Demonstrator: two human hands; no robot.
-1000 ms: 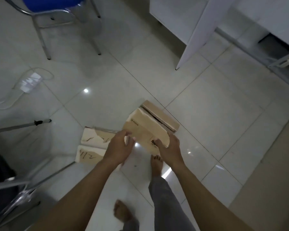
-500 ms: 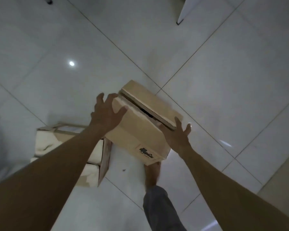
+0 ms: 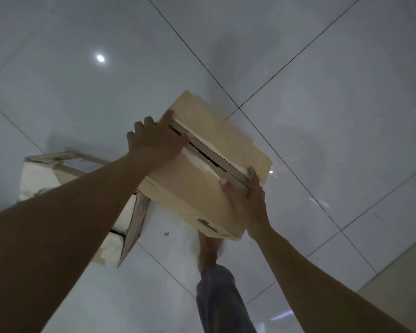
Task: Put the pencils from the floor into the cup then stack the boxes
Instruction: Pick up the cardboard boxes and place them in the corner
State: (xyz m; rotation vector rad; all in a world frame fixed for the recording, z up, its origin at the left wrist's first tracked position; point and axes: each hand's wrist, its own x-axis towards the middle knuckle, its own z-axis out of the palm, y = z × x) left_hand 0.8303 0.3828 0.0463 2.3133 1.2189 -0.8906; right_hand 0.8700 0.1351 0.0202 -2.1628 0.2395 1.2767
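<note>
A tan cardboard box (image 3: 202, 188) with a torn gap between its top flaps sits tilted in the middle of the view, over my bare foot (image 3: 208, 251). My left hand (image 3: 154, 140) lies flat on its far left corner, fingers straight and spread, thumb along the flap seam. My right hand (image 3: 247, 200) grips the box's right end with the thumb hooked over the top; its fingers are hidden behind the side. A second, paler cardboard box (image 3: 39, 179) lies on the floor at the left, partly behind my left forearm. No pencils or cup are in view.
Glossy white floor tiles (image 3: 322, 116) with dark joints spread all around. A small dark speck (image 3: 166, 233) lies on the tile between the boxes. My trouser leg (image 3: 221, 299) stands below the tan box. A beige strip (image 3: 399, 267) runs along the lower right.
My view has dropped closer to the boxes; chair and cabinet are out of sight. Both hands moved from the near flap to opposite ends of the tan box, whose flaps now lie nearly closed.
</note>
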